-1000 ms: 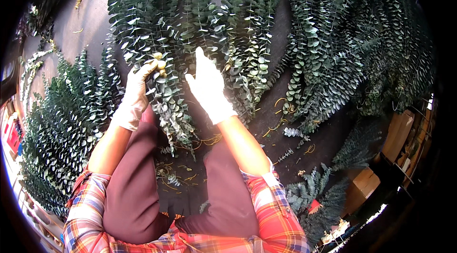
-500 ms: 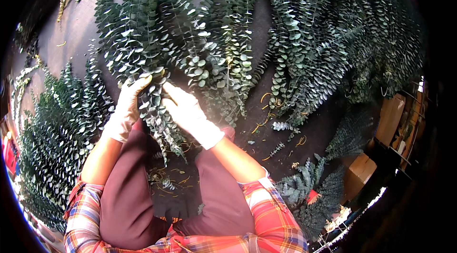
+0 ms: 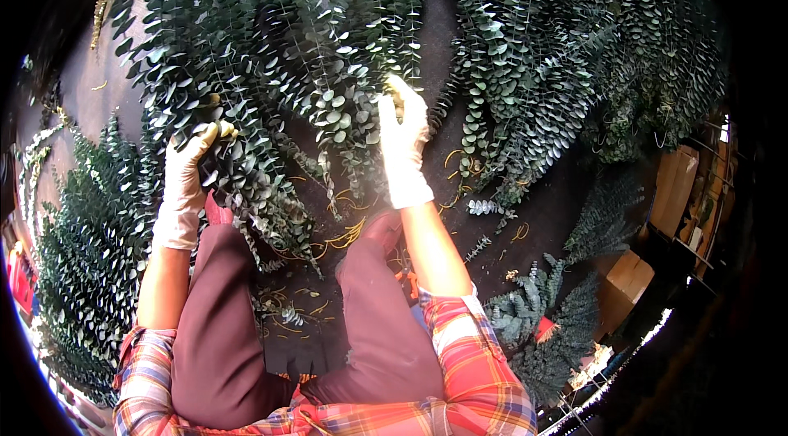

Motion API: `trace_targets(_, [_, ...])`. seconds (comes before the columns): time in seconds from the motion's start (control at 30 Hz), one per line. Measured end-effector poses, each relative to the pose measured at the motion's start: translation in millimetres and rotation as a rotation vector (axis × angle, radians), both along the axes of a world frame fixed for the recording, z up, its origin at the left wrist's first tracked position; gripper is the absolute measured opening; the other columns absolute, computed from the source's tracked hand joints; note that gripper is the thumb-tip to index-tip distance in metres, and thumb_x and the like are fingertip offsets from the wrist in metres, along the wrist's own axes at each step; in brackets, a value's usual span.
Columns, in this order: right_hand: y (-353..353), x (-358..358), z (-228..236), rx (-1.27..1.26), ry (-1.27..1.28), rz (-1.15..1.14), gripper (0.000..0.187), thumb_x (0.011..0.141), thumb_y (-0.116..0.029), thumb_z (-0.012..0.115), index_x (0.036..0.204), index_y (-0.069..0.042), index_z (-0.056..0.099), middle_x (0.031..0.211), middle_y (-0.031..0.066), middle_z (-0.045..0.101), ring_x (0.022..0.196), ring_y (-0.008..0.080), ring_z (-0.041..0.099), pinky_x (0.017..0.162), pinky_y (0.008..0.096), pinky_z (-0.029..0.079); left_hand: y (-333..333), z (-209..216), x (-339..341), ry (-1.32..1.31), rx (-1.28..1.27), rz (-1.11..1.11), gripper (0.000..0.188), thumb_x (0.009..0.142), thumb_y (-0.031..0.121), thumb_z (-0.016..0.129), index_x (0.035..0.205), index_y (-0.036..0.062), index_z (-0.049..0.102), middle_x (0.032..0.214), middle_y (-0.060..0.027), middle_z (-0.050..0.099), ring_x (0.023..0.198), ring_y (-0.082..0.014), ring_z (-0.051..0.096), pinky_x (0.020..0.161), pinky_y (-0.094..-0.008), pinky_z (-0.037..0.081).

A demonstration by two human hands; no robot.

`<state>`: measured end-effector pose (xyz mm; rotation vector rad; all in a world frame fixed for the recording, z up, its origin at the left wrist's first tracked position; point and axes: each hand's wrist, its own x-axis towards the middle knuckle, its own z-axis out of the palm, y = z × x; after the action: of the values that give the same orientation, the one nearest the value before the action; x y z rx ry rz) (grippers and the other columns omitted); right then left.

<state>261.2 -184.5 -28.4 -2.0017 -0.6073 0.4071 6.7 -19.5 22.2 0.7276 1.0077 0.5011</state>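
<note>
My left hand [image 3: 190, 161], in a white glove, is closed around a bunch of eucalyptus stems [image 3: 238, 149] with round grey-green leaves. The bunch fans away from me, and its lower leafy ends hang beside my knee. My right hand [image 3: 405, 128], gloved too, is at the edge of another group of eucalyptus stems [image 3: 345, 108] in the middle. Its thumb and fingers are bent but apart, with a gap between them, and the fingertips are among the leaves. Whether they touch a stem is hard to see.
More eucalyptus [image 3: 533, 83] lies in a thick spread at the far right, and a leafy heap [image 3: 98, 247] at the left. Yellow strands [image 3: 341, 235] and leaf scraps litter the dark ground. By my right elbow are bundled branches [image 3: 533, 305] with a red tie, near cardboard boxes [image 3: 628, 280].
My right hand has left the bunch and moved right and farther away to the middle stems. My left hand has shifted left, still holding the bunch, which now spreads wider.
</note>
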Motion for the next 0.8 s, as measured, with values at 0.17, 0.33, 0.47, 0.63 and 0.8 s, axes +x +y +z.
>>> trace_targets(0.17, [-9.3, 33.7, -51.0, -0.534, -0.347, 0.146, 0.064, 0.075, -0.029, 0.071, 0.128, -0.003, 0.046, 0.119, 0.016, 0.054, 0.111, 0.0292, 0.052, 0.096, 0.0381, 0.042, 2.9, 11.3, 0.2, -0.016, 0.063, 0.04, 0.022, 0.084, 0.014, 0.066, 0.099, -0.001, 0.061, 0.087, -0.0083, 0.066, 0.079, -0.0212, 0.066, 0.079, -0.0345, 0.053])
trace_targets(0.33, [18.2, 28.5, -36.0, -0.994, -0.196, 0.342, 0.067, 0.076, -0.038, 0.067, 0.131, -0.007, 0.045, 0.122, 0.0155, 0.055, 0.11, 0.0288, 0.054, 0.094, 0.0382, 0.043, 2.1, 20.6, 0.9, -0.032, 0.07, 0.044, 0.042, 0.083, 0.011, 0.067, 0.122, 0.001, 0.054, 0.087, -0.0077, 0.067, 0.076, -0.0186, 0.066, 0.073, -0.031, 0.054])
trace_targets(0.47, [-6.0, 30.6, -31.0, -0.711, -0.19, 0.263, 0.071, 0.076, -0.038, 0.068, 0.133, -0.004, 0.042, 0.124, 0.0181, 0.053, 0.114, 0.0317, 0.051, 0.097, 0.0389, 0.041, -4.7, 38.3, 11.5, -0.02, 0.111, -0.005, 0.036, 0.079, 0.011, 0.072, 0.111, 0.0029, 0.061, 0.085, -0.0049, 0.066, 0.075, -0.0145, 0.064, 0.072, -0.0286, 0.052])
trace_targets(0.63, [-10.5, -16.8, 76.2, 0.298, 0.84, 0.391, 0.109, 0.07, -0.054, 0.074, 0.147, -0.008, 0.012, 0.147, 0.0171, 0.028, 0.132, 0.0266, 0.033, 0.105, 0.0379, 0.031, -48.7, 67.1, 39.7, -0.016, 0.191, -0.406, 0.026, 0.078, 0.01, 0.071, 0.102, 0.005, 0.062, 0.091, 0.0008, 0.064, 0.081, -0.0082, 0.058, 0.074, -0.0241, 0.048])
trace_targets(0.8, [-83.5, -24.7, 189.7, 0.765, 0.957, 0.234, 0.094, 0.063, -0.057, 0.077, 0.133, -0.007, 0.037, 0.124, 0.0069, 0.051, 0.107, 0.0221, 0.054, 0.089, 0.0345, 0.046, -121.8, 92.8, 47.2, -0.254, 0.249, -0.931, 0.039, 0.081, 0.008, 0.068, 0.118, 0.0045, 0.056, 0.102, -0.0009, 0.063, 0.092, -0.0084, 0.054, 0.084, -0.0258, 0.044])
